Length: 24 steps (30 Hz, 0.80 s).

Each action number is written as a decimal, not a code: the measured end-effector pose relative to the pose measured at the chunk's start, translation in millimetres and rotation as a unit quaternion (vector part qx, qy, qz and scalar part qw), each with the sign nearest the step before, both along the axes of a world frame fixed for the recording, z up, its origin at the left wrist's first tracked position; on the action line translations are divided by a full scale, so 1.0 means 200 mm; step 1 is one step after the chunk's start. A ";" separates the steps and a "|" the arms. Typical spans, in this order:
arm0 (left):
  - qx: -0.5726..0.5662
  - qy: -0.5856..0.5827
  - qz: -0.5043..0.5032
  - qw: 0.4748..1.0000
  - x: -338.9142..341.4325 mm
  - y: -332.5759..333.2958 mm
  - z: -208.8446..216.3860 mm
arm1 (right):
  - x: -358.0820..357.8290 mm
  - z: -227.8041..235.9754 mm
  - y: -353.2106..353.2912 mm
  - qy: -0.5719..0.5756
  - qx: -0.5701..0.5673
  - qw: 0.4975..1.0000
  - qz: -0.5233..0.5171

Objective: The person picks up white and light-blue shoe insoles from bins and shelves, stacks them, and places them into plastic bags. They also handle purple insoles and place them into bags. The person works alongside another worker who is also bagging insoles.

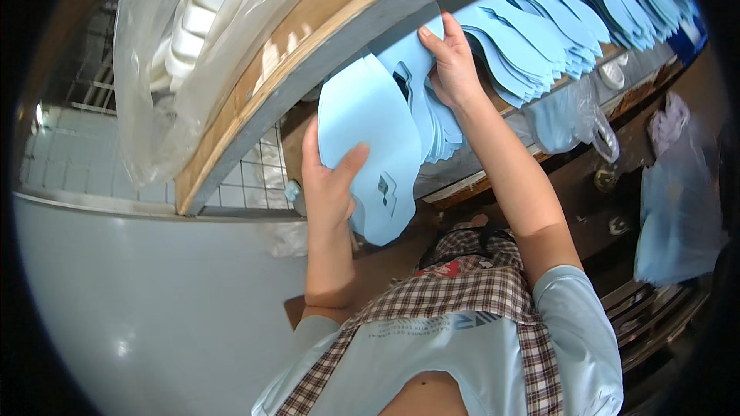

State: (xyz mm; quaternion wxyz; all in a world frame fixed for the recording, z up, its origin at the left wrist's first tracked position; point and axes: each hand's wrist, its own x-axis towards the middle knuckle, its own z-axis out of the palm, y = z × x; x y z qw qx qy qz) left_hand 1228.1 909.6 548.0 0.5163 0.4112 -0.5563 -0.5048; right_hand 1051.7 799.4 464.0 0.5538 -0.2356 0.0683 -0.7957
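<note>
My left hand (330, 181) is closed on the edge of a light-blue insole-shaped sheet (374, 119), thumb lying on its face and fingers behind it. The sheet is tilted toward me and has a small zigzag cut-out near its lower end; whether more sheets lie under it I cannot tell. My right hand (456, 62) grips the upper part of another light-blue sheet (408, 54) on the shelf, thumb on top and fingertips over its far edge. Below it, more sheets of the same shape fan out in a stack (442, 135).
Fanned stacks of the same blue sheets (532, 31) run along the shelf to the right. Overhead is a wood and grey beam (308, 54); left of it hangs a clear bag (166, 119) with white pieces. Plastic bags (678, 200) hang at the right. A grey-white panel (154, 293) stands left.
</note>
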 end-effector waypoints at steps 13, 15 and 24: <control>0.006 -0.064 -0.094 0.993 -0.19 -0.17 -0.04 | -0.05 -0.07 0.08 -0.095 -0.042 0.994 -0.025; 0.006 -0.060 -0.100 0.993 -0.19 -0.18 -0.04 | -0.06 -0.08 0.09 -0.096 -0.045 0.994 -0.032; 0.001 -0.076 -0.115 0.990 -0.17 -0.21 -0.06 | -0.06 -0.06 0.12 -0.085 -0.032 0.995 -0.042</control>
